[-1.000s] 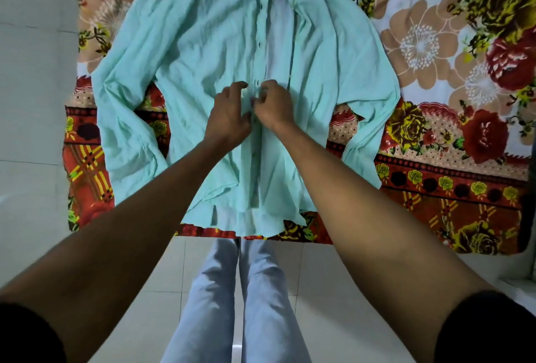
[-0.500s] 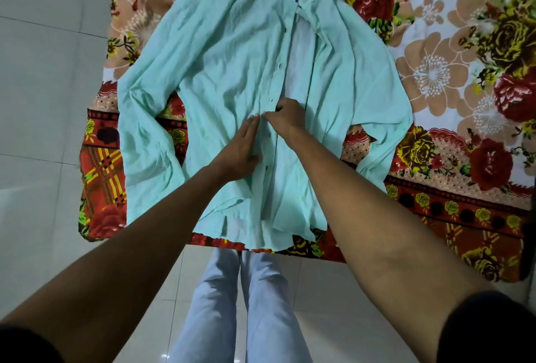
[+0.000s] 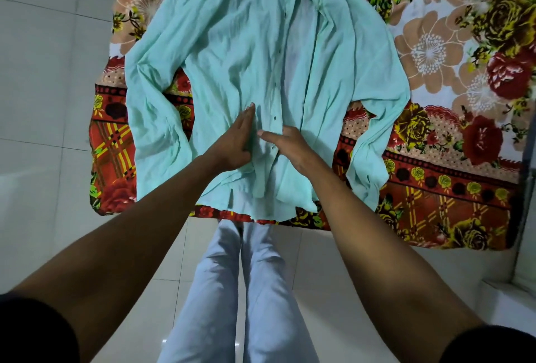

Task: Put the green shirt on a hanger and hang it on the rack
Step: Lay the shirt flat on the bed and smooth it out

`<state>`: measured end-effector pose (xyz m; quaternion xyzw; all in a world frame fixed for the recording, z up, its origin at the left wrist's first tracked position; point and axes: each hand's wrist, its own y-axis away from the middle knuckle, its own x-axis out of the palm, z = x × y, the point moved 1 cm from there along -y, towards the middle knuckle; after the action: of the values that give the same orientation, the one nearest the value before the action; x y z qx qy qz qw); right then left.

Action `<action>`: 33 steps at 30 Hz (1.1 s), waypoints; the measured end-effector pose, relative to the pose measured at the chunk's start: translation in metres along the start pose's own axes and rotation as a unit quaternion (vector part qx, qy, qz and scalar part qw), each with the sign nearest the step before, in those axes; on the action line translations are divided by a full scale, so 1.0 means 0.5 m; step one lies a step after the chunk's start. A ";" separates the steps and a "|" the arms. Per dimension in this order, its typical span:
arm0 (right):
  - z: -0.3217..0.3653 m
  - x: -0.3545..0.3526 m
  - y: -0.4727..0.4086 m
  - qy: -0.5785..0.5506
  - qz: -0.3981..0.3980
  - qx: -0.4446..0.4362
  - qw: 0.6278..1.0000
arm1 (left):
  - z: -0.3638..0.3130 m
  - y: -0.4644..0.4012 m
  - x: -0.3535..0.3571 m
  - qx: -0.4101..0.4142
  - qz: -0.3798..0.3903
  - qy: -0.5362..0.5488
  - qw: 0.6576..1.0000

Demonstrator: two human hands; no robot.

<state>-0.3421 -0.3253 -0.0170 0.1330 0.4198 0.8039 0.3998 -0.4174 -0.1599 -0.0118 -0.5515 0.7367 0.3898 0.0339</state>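
Observation:
The green shirt [image 3: 240,52] lies front-up and spread out on a bed, collar away from me, sleeves out to both sides. Its button placket is partly apart near the chest, showing white inside. My left hand [image 3: 233,141] rests flat on the lower front, fingers straight and together. My right hand [image 3: 287,146] lies just right of it on the placket, thumb stretched toward the left hand. Neither hand grips the cloth. No hanger or rack is in view.
The bed wears a floral bedsheet [image 3: 452,78] in red, yellow and white, its edge hanging toward me. White floor tiles [image 3: 49,78] run along the left and under my legs [image 3: 240,290]. A pale ledge [image 3: 507,296] shows at the lower right.
Both hands slid down the shirt front toward the hem. One second ago the fingers pinched the placket; now they lie flat. The camera shifted, so the shirt sits more to the right.

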 end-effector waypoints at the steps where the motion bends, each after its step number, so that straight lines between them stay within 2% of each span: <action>1: -0.005 -0.001 0.012 -0.002 0.015 -0.001 1.000 | 0.001 0.008 -0.001 0.005 -0.003 -0.008 1.000; 4: -0.027 -0.001 0.043 0.021 0.037 0.007 0.999 | 0.007 0.029 0.004 0.011 0.005 -0.061 0.998; 8: -0.044 0.012 0.069 0.065 0.065 0.038 0.995 | 0.025 0.042 0.028 -0.018 0.062 -0.199 0.978; 12: -0.055 0.027 0.094 0.125 0.049 0.080 0.988 | 0.001 0.057 0.046 -0.048 0.083 -0.280 0.955; 14: -0.054 0.033 0.101 0.133 0.030 0.081 0.987 | -0.023 0.064 0.049 -0.061 0.091 -0.306 0.946; 16: -0.046 0.033 0.104 0.187 -0.013 0.047 0.981 | -0.044 0.067 0.044 -0.062 0.073 -0.306 0.947; 19: -0.021 0.028 0.106 0.321 -0.102 0.016 0.942 | -0.071 0.062 0.021 -0.053 0.051 -0.294 0.953; 23: 0.020 0.007 0.092 0.376 -0.178 -0.008 0.909 | -0.092 0.027 -0.021 -0.076 0.082 -0.281 0.953; 26: 0.069 -0.021 0.054 0.384 -0.206 -0.059 0.898 | -0.112 -0.024 -0.059 -0.049 0.011 -0.260 0.964; 30: 0.180 -0.081 -0.042 0.377 -0.196 -0.141 0.894 | -0.148 -0.145 -0.145 -0.013 -0.105 -0.248 0.963; 33: 0.276 -0.129 -0.128 0.417 -0.192 -0.200 0.866 | -0.169 -0.260 -0.216 -0.010 -0.159 -0.229 0.960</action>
<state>-0.1906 -0.2743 0.0254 -0.3799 0.3952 0.7587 0.3519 -0.2340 -0.1381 0.0287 -0.5579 0.6083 0.5024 0.2576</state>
